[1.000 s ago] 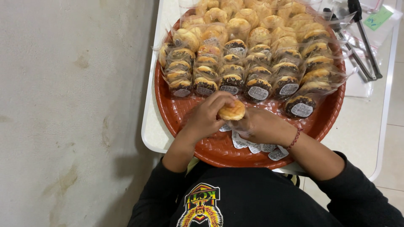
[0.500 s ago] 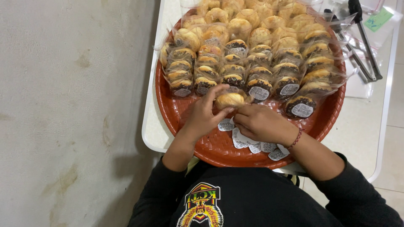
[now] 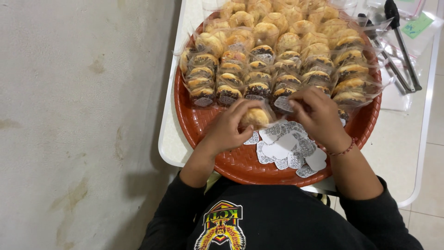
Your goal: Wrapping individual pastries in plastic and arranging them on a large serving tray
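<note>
My left hand (image 3: 230,127) grips a round golden pastry in a clear wrapper (image 3: 255,117), low over the near part of a large round red tray (image 3: 203,134). My right hand (image 3: 319,115) hovers just right of it, fingers bent down at the front row of wrapped pastries (image 3: 277,60), touching one near a white label; whether it pinches anything is unclear. Several loose white round stickers (image 3: 286,148) lie on the tray between my wrists. A red bead bracelet (image 3: 342,150) circles my right wrist.
The tray rests on a small white table (image 3: 169,148) with a bare concrete floor (image 3: 78,125) to its left. Metal tongs (image 3: 397,46) and clear plastic bags (image 3: 416,28) lie at the table's far right.
Both hands have shifted slightly away from me with the pastry, and my right hand has left the pastry and reached up to the front row.
</note>
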